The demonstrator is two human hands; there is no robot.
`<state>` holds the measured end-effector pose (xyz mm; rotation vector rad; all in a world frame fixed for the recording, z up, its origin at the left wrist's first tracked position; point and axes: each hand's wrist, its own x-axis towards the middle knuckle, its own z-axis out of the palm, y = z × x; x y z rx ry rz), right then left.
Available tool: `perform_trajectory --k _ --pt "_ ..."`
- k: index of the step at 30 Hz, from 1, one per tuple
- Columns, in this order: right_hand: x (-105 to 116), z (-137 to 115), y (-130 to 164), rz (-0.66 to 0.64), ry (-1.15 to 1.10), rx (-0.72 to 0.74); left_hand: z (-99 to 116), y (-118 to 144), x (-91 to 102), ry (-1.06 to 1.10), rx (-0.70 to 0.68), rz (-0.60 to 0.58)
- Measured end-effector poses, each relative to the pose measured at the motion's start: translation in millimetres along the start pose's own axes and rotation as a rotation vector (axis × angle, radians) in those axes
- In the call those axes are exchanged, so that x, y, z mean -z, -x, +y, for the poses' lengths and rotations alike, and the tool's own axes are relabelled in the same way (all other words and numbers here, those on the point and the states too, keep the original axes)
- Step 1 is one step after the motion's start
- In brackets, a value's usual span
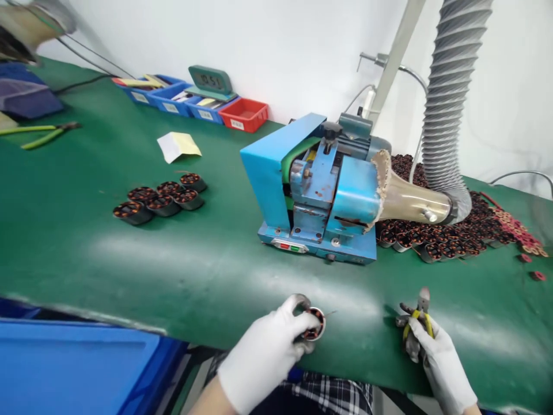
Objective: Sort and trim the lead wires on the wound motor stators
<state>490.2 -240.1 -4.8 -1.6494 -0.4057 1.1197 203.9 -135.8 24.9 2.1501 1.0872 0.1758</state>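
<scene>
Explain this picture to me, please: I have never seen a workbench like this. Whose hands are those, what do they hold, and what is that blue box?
The camera sits on a person's head and looks down at their own white-gloved hands. The left hand holds a small round motor coil wound with copper wire. The right hand holds yellow-handled cutters. Both are at the near edge of a green mat. Behind them stands a blue bench machine with a grey ribbed hose joined to its side. A small group of coils lies on the left, a big heap of coils on the right. Further back sit blue and red bins and a folded paper.
</scene>
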Motion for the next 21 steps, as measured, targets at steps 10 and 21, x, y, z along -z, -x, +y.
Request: perform_trajectory --k 10,21 --pt "6 -5 5 0.207 -0.489 0.036 47 -61 -68.5 0.034 -0.499 0.14" --pt "28 -8 -14 0.312 0.891 0.475 5 -40 -56.7 -0.003 -0.589 0.258"
